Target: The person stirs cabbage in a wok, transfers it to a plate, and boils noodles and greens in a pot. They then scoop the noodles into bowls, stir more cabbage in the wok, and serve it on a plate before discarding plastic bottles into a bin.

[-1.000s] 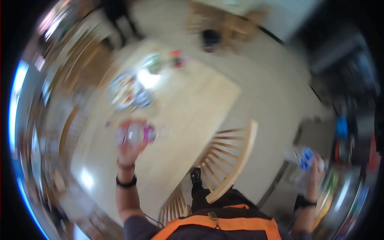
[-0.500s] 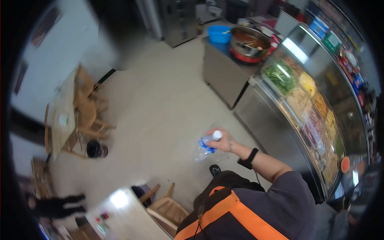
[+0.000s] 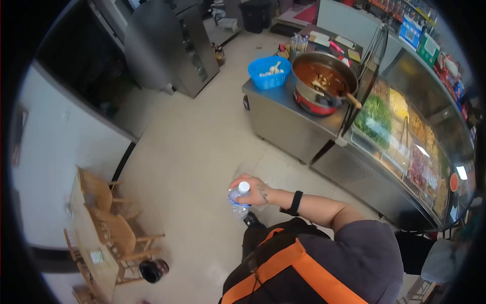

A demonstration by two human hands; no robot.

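My right hand (image 3: 248,190) is closed around a clear plastic water bottle (image 3: 244,195) with a white cap and a blue label. The bottle is nearly upright over the floor, above one dark shoe (image 3: 251,220). A black band (image 3: 292,202) circles my right wrist. My left hand does not show.
Ahead on the right, a steel counter (image 3: 288,131) bears a blue basket (image 3: 268,83) and a large pot of reddish liquid (image 3: 324,76). A glass food case (image 3: 405,126) runs along the right. Wooden chairs (image 3: 109,228), a table (image 3: 91,248) and a dark bin (image 3: 153,270) stand at left.
My view has moved forward and turned, so the counter and pot look nearer. The near table at the bottom left has left the view. My right hand still grips the bottle.
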